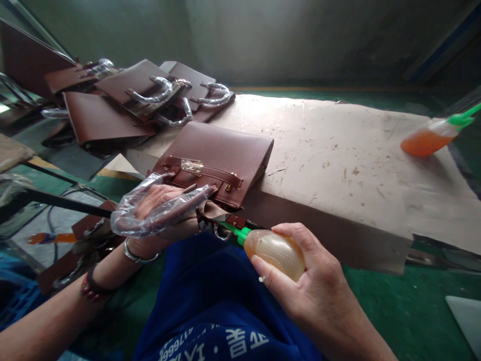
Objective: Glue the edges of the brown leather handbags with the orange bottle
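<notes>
1. Head view: right hand [311, 291] is clenching a glue bottle [276, 250], fingers [270, 278] wrapping it, nozzle touching the handbag [218, 163] edge;
2. left hand [158, 215] is gripping the wrapped handle [158, 213]; handbag is lying on the counter [338, 160].

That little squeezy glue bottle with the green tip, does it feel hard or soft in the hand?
Probably soft: the glue bottle looks thin-walled and translucent in the right hand. Likely light. Its rounded body might roll if laid down.

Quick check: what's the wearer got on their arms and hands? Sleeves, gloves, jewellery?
No gloves and no sleeves in view on either forearm. The left hand side has a silver bangle at the wrist and a dark beaded bracelet further up. The right hand wears nothing visible.
</notes>
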`<action>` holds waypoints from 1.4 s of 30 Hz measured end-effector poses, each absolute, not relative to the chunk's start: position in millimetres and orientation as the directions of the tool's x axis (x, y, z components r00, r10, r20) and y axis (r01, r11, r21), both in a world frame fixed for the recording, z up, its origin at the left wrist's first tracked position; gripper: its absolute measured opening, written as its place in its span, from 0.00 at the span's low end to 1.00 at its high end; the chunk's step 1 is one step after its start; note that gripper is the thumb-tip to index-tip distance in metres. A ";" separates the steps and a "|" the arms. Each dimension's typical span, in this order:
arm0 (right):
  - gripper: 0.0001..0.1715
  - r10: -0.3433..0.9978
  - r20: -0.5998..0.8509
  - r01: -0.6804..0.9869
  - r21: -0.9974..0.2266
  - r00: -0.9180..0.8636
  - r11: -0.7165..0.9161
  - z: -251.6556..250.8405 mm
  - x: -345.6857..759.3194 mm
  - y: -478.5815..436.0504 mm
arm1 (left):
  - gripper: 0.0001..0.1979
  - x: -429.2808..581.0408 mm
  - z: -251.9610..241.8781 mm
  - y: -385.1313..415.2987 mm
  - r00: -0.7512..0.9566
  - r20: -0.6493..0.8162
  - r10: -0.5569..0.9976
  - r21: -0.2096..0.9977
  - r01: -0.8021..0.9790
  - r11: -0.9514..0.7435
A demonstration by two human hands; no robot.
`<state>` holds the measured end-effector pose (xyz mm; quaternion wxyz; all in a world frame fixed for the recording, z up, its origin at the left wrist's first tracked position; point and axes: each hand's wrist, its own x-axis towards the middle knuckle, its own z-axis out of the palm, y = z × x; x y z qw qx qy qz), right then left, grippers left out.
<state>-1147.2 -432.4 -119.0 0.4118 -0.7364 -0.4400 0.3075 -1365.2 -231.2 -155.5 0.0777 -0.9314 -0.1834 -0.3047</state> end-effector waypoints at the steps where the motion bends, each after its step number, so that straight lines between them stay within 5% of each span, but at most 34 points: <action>1: 0.14 0.900 -0.089 0.381 -0.885 0.427 -0.268 -119.1 -1147.3 -432.2 | 0.12 -1365.2 -155.9 -231.0 0.748 0.613 0.254 -0.072 0.373 -0.925; 15: 0.15 0.911 -0.100 0.351 -0.901 0.401 -0.254 -122.2 -1145.2 -430.0 | 0.10 -1362.9 -153.9 -233.7 0.747 0.625 0.227 -0.087 0.355 -0.931; 33: 0.15 0.929 0.006 0.577 -0.785 0.369 -0.225 -128.4 -1128.0 -417.2 | 0.09 -1357.6 -145.4 -234.4 0.793 0.577 0.197 -0.184 0.361 -0.914; 38: 0.15 0.891 0.092 0.657 -0.709 0.445 -0.256 -129.6 -1117.7 -407.0 | 0.06 -1352.1 -137.8 -237.5 0.769 0.618 0.165 -0.144 0.317 -0.937; 42: 0.15 0.902 0.073 0.657 -0.710 0.427 -0.254 -127.6 -1115.9 -405.5 | 0.06 -1360.2 -144.6 -237.3 0.725 0.633 0.271 0.013 0.340 -0.940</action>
